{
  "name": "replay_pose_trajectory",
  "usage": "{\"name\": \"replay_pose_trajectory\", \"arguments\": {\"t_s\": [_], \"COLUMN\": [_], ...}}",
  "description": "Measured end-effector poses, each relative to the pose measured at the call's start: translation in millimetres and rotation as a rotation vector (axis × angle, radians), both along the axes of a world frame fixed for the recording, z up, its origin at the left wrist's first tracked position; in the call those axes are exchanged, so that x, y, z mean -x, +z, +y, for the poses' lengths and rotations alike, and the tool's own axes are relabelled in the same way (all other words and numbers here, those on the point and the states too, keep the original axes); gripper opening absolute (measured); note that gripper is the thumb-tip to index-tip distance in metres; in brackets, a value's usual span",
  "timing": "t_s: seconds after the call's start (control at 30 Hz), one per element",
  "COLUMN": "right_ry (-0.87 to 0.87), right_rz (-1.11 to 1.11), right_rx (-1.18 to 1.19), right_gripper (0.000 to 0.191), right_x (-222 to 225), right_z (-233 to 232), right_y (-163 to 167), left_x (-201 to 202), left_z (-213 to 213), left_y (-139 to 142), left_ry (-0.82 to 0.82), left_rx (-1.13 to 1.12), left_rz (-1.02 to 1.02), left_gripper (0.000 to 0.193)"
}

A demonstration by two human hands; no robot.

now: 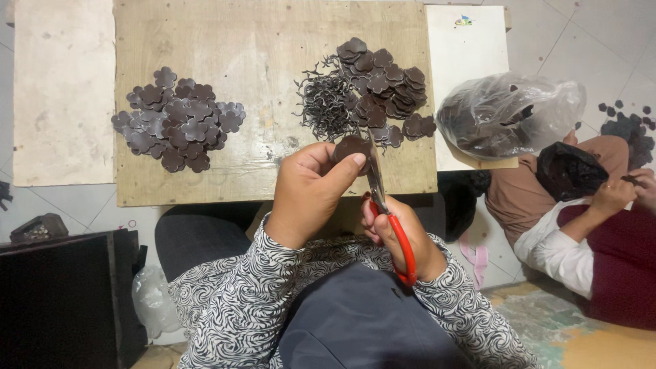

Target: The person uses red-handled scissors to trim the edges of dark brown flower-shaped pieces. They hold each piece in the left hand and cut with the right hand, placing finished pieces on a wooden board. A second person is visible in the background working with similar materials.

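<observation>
My left hand (pixel 311 188) pinches a dark brown flower-shaped leather piece (pixel 350 146) just above the near edge of the wooden board (pixel 253 61). My right hand (pixel 400 236) grips red-handled scissors (pixel 389 215), whose blades meet the piece at its right side. A heap of thin dark trimmings (pixel 326 102) lies on the board beyond my hands. Right of it is a pile of dark flower-shaped pieces (pixel 386 85). A second pile of similar pieces (pixel 179 121) lies on the left of the board.
A clear plastic bag (pixel 509 116) with dark pieces rests on a white board (pixel 465 61) at right. A seated person (pixel 581 225) holds a black bag (pixel 567 171) there. More dark pieces (pixel 632 126) lie on the tiled floor. A black box (pixel 65 294) stands at lower left.
</observation>
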State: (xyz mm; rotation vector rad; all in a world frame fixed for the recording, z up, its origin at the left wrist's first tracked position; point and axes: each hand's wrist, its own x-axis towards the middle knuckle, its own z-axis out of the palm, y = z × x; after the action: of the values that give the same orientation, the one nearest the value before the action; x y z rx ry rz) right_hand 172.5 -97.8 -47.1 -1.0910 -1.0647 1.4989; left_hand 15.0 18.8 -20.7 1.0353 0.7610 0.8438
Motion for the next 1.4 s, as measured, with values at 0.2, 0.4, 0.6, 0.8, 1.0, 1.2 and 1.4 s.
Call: {"name": "replay_pose_trajectory", "arguments": {"t_s": [0.2,0.4,0.6,0.8,1.0,1.2,1.4], "right_ry": [0.014,0.013,0.008,0.058,0.063,0.054,0.047], "right_rz": [-0.053,-0.042,-0.045,-0.118,-0.098,-0.046,-0.017], "right_rx": [0.004,0.015,0.043,-0.014,-0.026,-0.022,-0.007], "right_gripper": [0.053,0.055,0.056,0.059,0.059,0.056,0.051], "right_x": [-3.1,-2.7,-2.8,-3.1,-1.8,-1.9,-2.0], "right_z": [-0.8,-1.4,-1.8,0.6,4.4,2.7,2.1], "right_y": [-1.7,-4.3,-3.7,2.2,2.8,0.5,1.0], "left_x": [0.3,2.5,2.3,8.8,7.8,4.7,4.3], "left_z": [1.8,1.9,4.9,5.1,6.3,5.6,5.6], "left_y": [-1.2,-2.4,-0.4,3.1,3.8,3.2,3.1], "left_ry": [-0.001,0.005,-0.008,-0.058,-0.069,-0.066,-0.066], "left_rx": [0.022,0.014,-0.023,-0.073,-0.079,-0.019,0.015], "left_rz": [-0.012,-0.004,0.025,0.116,0.103,0.026,0.004], "left_gripper": [0.014,0.016,0.017,0.018,0.017,0.016,0.017]}}
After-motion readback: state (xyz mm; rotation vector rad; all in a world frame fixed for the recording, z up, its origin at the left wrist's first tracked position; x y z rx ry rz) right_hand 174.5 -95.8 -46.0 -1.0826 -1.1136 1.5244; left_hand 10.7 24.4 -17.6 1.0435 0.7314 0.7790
